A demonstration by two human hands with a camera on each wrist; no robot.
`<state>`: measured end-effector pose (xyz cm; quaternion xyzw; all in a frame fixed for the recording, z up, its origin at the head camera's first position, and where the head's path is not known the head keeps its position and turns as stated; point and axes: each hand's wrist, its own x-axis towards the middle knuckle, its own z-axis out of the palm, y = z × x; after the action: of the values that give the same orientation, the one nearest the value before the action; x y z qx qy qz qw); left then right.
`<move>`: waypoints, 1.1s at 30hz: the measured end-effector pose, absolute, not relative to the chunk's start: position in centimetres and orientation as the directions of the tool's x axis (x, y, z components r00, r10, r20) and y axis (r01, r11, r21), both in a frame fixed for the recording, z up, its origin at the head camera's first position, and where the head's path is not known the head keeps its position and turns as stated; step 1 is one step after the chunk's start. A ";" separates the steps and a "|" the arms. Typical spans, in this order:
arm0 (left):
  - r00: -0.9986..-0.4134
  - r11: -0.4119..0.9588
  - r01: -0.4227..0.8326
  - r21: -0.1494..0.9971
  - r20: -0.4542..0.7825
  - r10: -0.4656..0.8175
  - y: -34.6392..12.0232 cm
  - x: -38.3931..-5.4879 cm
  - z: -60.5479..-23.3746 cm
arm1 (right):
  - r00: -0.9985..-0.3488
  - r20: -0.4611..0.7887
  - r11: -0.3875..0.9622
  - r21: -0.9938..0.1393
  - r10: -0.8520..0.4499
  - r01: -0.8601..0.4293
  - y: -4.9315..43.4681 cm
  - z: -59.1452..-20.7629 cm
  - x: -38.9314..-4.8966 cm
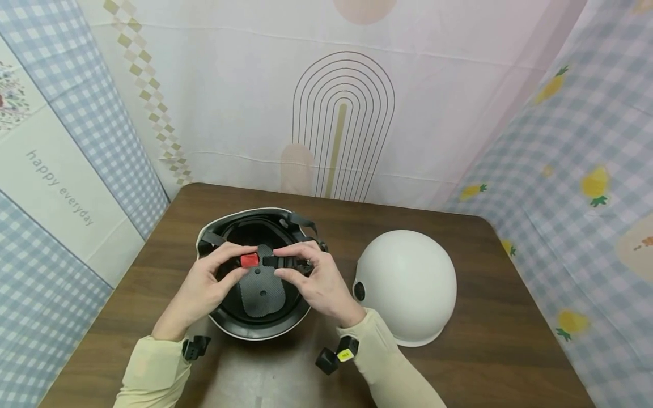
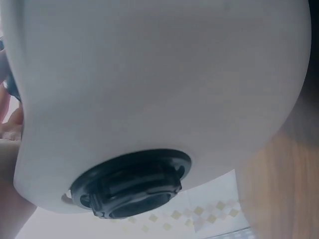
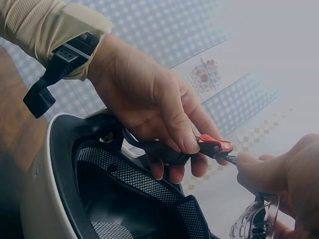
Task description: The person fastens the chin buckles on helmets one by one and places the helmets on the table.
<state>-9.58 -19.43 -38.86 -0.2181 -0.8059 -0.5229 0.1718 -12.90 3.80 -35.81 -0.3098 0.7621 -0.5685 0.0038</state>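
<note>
Sleeves (image 1: 155, 371) (cropped below) lead to the left hand (image 1: 206, 285) pinching a red buckle (image 1: 249, 260), the right hand (image 1: 325, 285) a partly hidden strap (image 1: 282, 262).

The table (image 1: 500, 306) bears an upturned helmet (image 1: 265, 303) and another helmet (image 1: 408, 286).

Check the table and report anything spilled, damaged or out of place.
Nothing stands out. The upturned helmet seems placed so on purpose: over it, the left grip pinches a red buckle piece, the right grip a black piece facing it. The other helmet sits dome up. No spill or crack shows.
</note>
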 end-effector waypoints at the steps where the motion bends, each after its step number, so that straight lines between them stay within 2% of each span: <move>1: -0.847 0.359 0.530 0.768 0.501 0.178 -19.4 -9.6 -38.8 | -0.806 0.347 0.164 -0.867 -0.479 -0.471 3.8 -35.4 -12.7; 10: -0.866 0.395 0.500 0.771 0.456 0.204 -19.3 -9.3 -38.8 | -0.769 0.359 0.174 -0.841 -0.530 -0.512 3.4 -33.9 -12.2; 19: -0.889 0.366 0.447 0.816 0.452 0.077 -19.0 -9.0 -39.0 | -0.775 0.317 0.215 -0.841 -0.547 -0.496 3.1 -36.8 -13.8; 33: -0.904 0.432 0.411 0.803 0.419 0.083 -18.9 -9.2 -38.6 | -0.768 0.358 0.225 -0.814 -0.532 -0.535 3.2 -37.3 -13.7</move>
<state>-9.17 -18.87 -38.60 -0.1486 -0.8307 -0.5119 0.1606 -13.73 3.18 -37.28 -0.3408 0.7825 -0.5211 -0.0016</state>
